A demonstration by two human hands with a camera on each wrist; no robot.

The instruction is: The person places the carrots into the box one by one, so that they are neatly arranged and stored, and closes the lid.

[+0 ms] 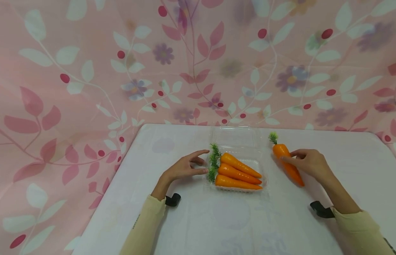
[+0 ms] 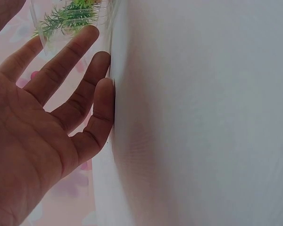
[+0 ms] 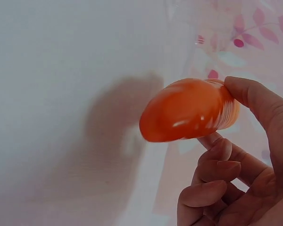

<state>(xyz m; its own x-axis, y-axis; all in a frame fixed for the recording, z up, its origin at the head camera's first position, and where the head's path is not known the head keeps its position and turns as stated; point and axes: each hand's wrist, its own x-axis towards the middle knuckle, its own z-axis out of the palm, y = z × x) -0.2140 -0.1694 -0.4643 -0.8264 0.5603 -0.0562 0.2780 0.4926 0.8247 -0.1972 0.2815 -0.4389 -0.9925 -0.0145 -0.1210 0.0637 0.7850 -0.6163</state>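
Observation:
Between thumb and fingers, my right hand (image 1: 309, 163) pinches an orange carrot (image 1: 288, 165) with a short green leafy top, to the right of a clear plastic box. Its shadow falls on the table in the right wrist view, where the carrot (image 3: 188, 110) appears tip first. Three more carrots (image 1: 238, 171) lie side by side in the clear plastic box (image 1: 264, 177), green tops to the left. My left hand (image 1: 185, 167) is at the box's left side with fingers spread and relaxed, fingertips close to the green tops (image 1: 213, 161). Nothing is in the left palm.
The box's hinged clear lid (image 1: 234, 136) lies folded back toward the far edge of the table. A white cloth covers the table (image 1: 191, 219). Behind it hangs a pink floral curtain (image 1: 198, 71). Each wrist wears a black camera mount (image 1: 173, 200).

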